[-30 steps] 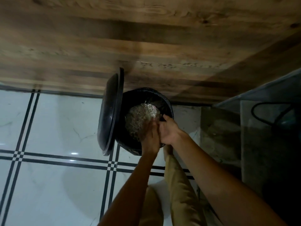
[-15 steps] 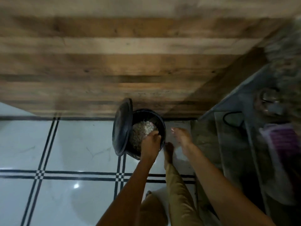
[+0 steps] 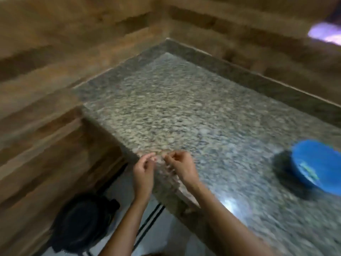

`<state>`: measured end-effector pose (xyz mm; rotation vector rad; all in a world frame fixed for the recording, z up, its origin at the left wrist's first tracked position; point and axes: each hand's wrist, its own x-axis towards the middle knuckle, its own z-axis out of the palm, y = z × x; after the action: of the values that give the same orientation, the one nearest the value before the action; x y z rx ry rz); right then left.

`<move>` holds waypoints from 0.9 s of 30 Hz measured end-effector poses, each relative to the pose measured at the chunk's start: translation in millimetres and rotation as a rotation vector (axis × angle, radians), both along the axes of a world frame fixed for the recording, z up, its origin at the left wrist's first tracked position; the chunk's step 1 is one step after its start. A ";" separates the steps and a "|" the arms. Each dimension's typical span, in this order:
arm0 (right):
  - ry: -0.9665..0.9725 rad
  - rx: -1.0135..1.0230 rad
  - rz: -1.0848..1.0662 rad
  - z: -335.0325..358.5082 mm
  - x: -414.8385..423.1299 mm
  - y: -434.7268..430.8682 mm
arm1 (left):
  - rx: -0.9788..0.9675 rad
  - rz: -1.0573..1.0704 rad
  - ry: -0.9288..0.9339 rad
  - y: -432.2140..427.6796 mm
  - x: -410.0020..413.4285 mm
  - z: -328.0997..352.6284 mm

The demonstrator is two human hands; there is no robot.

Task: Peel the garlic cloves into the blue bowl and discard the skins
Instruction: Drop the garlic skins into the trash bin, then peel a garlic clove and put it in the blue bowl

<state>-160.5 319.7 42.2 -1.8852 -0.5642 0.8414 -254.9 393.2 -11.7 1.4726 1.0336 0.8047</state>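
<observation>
Change in view: A moment ago the view looked down at the floor and into the bin. Now it looks across the speckled stone counter, with the wooden wall behind it and to the left.
Change in hands: Before, both hands were down at the open bin. Now the left hand and the right hand are up at the near corner of the counter, close to each other.
Change in bin: The black bin had its lid tipped up, with pale skins inside. Now it sits low on the left, on the floor, and its lid looks shut, so the skins are hidden.
Left hand fingers: The fingers are curled in, with the thumb near the fingertips. It is too blurry to tell if they pinch anything.
Right hand fingers: The fingers are curled too, and their tips almost meet those of the left hand. I cannot tell if they hold something.
Blue bowl: The blue bowl sits on the counter far to the right, well apart from both hands.
Cut off: The right edge of the picture cuts off part of the bowl. The bottom edge cuts off both arms.
Hard to see: The whole picture is smeared. There is a pale streak inside the bowl, but I cannot tell if it is garlic. A purple blur shows at the top right, and I cannot tell what it is.
</observation>
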 end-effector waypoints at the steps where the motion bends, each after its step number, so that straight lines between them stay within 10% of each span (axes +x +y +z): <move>1: -0.015 -0.001 -0.058 -2.0 18.5 -30.9 | 0.029 -0.100 0.019 -23.8 25.3 4.7; 7: 0.019 0.032 -0.534 -19.3 88.9 -255.8 | 0.117 -0.654 0.129 -200.6 157.8 11.2; 15: -0.324 -0.068 -0.899 -25.8 106.5 -427.8 | 0.648 -0.648 0.417 -315.7 196.3 -20.2; 27: -0.238 -0.383 -0.688 -46.9 102.3 -482.0 | 0.529 -0.588 0.586 -301.6 211.8 -12.3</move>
<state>-58.2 -162.3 -4.7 -2.3311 0.1406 0.2789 -43.0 91.5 -24.0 2.4086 0.7380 0.2118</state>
